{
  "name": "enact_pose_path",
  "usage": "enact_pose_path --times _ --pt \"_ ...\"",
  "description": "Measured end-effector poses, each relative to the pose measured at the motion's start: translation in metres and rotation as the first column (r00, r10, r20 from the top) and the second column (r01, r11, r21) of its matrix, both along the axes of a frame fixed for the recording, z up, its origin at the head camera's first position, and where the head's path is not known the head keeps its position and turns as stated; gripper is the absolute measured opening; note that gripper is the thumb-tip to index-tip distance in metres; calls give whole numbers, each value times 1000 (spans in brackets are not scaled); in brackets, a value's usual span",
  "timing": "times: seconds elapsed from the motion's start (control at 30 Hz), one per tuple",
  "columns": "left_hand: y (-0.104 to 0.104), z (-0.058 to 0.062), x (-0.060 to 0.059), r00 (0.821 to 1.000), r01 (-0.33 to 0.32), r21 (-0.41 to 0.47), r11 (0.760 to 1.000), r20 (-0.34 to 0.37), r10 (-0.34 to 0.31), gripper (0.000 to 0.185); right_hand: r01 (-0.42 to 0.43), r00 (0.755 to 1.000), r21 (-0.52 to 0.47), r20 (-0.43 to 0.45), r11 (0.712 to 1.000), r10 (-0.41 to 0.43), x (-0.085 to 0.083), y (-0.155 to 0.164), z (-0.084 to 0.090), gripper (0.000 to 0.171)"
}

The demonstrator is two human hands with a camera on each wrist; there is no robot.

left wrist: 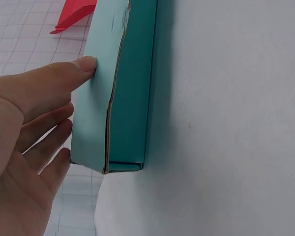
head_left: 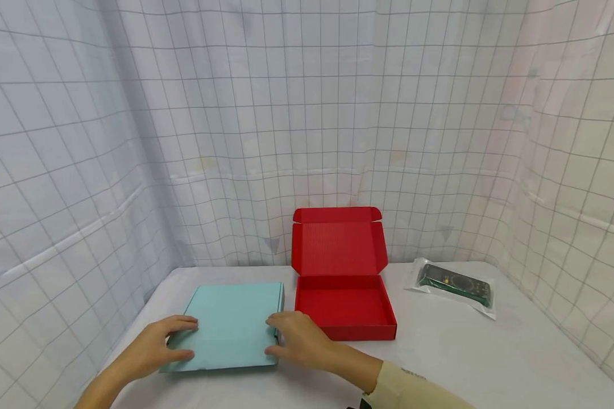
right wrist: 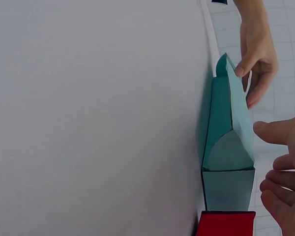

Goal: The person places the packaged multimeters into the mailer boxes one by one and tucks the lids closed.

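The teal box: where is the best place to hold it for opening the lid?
Probably the lid's front edge, from the near side. The teal box lies flat and closed; its front flap gapes slightly between the left hand and right hand, offering a grip.

No words, numbers or brand marks can be read in any of the views. The bagged device (head_left: 454,282) at the far right of the table shows a dial and small markings on its dark green face, but they are too small and blurred to make out. A faint dark mark sits on the pale sleeve (head_left: 411,373) at the near right; it may be lettering, though it cannot be read. The teal box (head_left: 230,324) and the red box (head_left: 343,267) carry no print that shows.
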State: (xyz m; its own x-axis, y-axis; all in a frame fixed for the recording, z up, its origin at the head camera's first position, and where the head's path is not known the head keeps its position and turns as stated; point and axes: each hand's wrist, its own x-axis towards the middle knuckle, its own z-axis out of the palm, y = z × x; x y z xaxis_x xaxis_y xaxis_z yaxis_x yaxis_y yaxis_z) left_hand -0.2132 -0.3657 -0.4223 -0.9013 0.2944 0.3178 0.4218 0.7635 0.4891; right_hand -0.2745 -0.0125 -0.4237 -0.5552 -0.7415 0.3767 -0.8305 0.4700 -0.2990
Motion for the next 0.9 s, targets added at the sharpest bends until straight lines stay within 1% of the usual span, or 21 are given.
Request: enact_pose_path --times 0.1,0.17,0.23,0.33,0.4,0.47,0.6,0.73,0.9 --pt "-9 -4 5 997 -39 0 999 -68 39 54 -18 999 41 -38 999 19 -4 -3 3 52" --pt "-15 -6 8 994 -53 14 998 -90 54 52 -19 999 66 -43 998 22 -8 -5 4 52" --pt "-20 -9 10 993 -66 26 998 -94 68 50 -19 999 85 -41 996 22 -11 -7 5 52" --pt "-25 -11 12 993 -80 46 996 -78 84 49 -10 999 117 -32 993 13 -14 -7 5 52" --pt "-27 -12 13 995 -75 67 995 -65 79 48 0 1000 143 -27 990 4 -15 -8 5 54" --pt "-28 -12 12 997 -54 92 994 -58 59 47 8 1000 167 -18 986 -5 -17 -8 5 56" --pt "-27 -13 10 998 -26 145 989 -46 33 46 0 1000 190 23 982 -5 -20 -7 5 56" --pt "-28 -14 9 998 -12 163 987 -53 20 46 -18 998 204 57 979 7 -23 -5 4 57" --pt "-30 -17 9 997 16 161 987 -73 -5 45 -41 999 225 39 974 33 -27 -4 3 60"
